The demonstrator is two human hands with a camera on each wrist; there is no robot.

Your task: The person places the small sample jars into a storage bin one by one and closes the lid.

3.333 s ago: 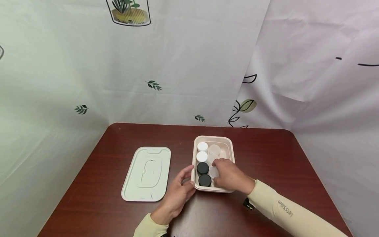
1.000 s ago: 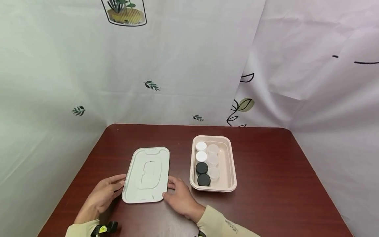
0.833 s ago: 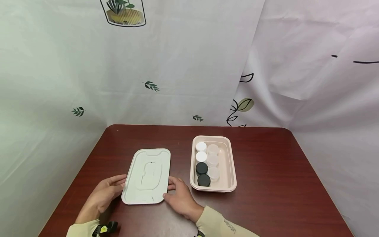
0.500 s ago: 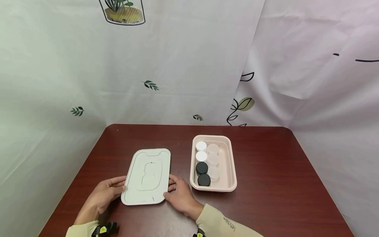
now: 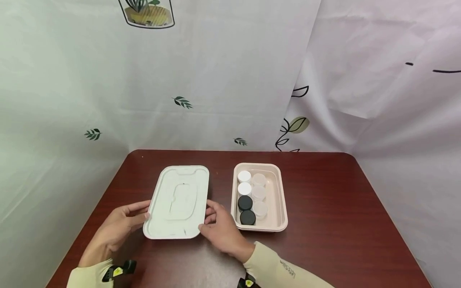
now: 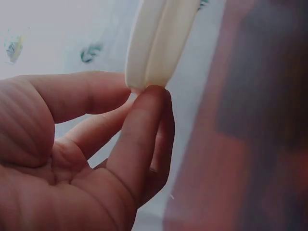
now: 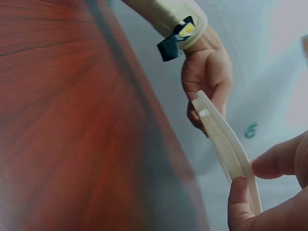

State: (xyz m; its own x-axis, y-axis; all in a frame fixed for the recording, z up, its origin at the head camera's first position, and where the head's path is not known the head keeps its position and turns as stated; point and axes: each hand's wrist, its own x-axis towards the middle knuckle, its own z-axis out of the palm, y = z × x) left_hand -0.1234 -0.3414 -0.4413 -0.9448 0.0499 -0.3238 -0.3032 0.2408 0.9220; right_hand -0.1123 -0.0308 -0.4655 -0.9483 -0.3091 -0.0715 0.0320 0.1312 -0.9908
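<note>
A white rectangular lid (image 5: 176, 202) is held up above the table between both hands. My left hand (image 5: 117, 228) pinches its left edge, thumb on one side and fingertips on the other, as the left wrist view shows with the lid's rim (image 6: 154, 43). On the opposite edge my right hand (image 5: 225, 232) grips near the front corner; in the right wrist view the thumb and a finger (image 7: 239, 192) close on the rim. To the right stands a beige box (image 5: 279, 200) holding white-capped jars (image 5: 244, 189), black-capped jars (image 5: 245, 203) and clear-capped jars (image 5: 260, 209).
The brown table (image 5: 331, 208) extends to a pale printed curtain (image 5: 223, 80) at the back and sides. The box stands close beside the right hand. Black wrist straps (image 5: 119, 271) sit on both sleeves.
The right hand left the jars in the box and the left hand let go of the box's side. Both hands moved left to the lid, took hold of its edges and raised it.
</note>
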